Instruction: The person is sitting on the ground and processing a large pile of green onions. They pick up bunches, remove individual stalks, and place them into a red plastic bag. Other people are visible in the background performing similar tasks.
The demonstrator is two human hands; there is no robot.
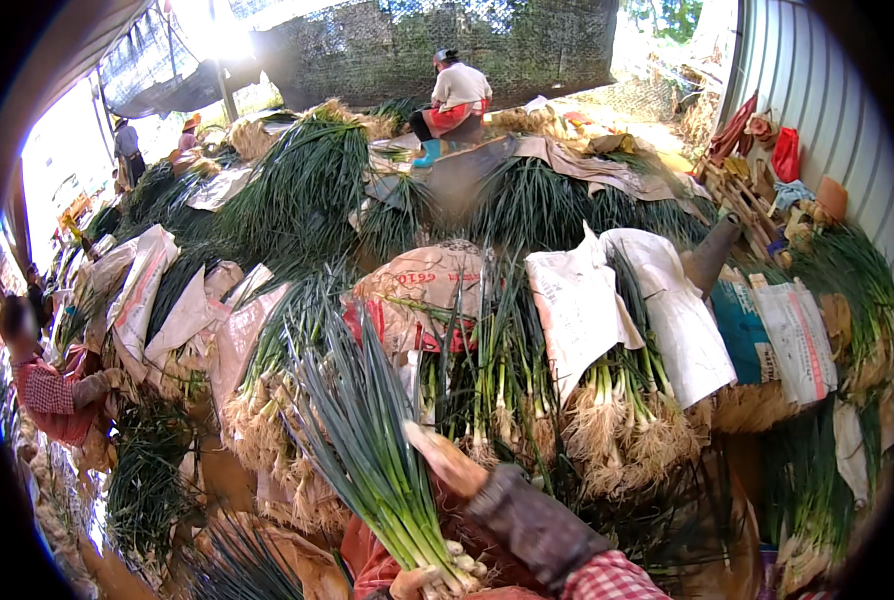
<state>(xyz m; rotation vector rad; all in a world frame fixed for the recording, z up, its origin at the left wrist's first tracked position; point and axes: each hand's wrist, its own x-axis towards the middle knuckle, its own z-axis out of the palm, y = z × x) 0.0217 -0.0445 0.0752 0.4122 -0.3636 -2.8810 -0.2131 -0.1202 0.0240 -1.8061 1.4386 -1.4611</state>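
A bunch of green onions [392,470] stands tilted in front of me, its long dark leaves fanning up and to the left, its pale bulbs low down. My left hand [415,582], in a tan glove, is closed around the lower stalks beside the bulbs. Against the right side of the leaves lies my right hand [449,460], also gloved, with its fingers stretched out along them; the far side of the fingers is hard to see. My right forearm has a dark sleeve cover [537,528] over a red checked sleeve.
Rows of green onions with roots hanging [632,425] lie ahead, partly covered by white sacks [577,320]. Loose leaves [242,560] lie at the lower left. A co-worker [62,385] is at the left; another person [457,95] sits on the far pile. A metal wall [837,110] bounds the right.
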